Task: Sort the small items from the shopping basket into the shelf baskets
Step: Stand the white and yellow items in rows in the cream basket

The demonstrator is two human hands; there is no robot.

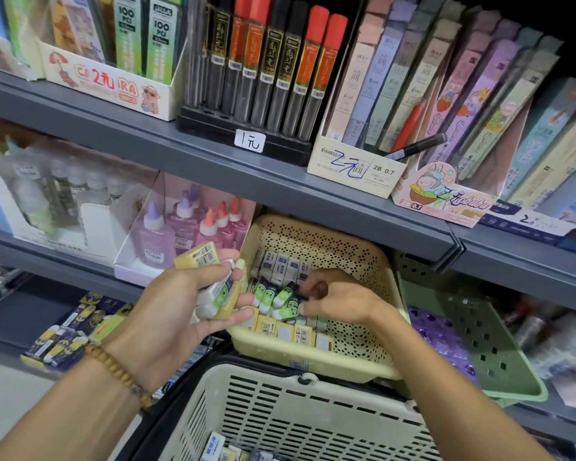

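Left hand grips a bunch of erasers just beside the left rim of the beige shelf basket; right hand, inside it, pinches a green-sleeved eraser. Below, the shopping basket holds more.

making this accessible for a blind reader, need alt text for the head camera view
A person's right hand arranges small green-and-white erasers in a perforated cream plastic shelf basket, while the left hand holds a stack of yellow and white erasers. A slotted beige shopping basket sits below.
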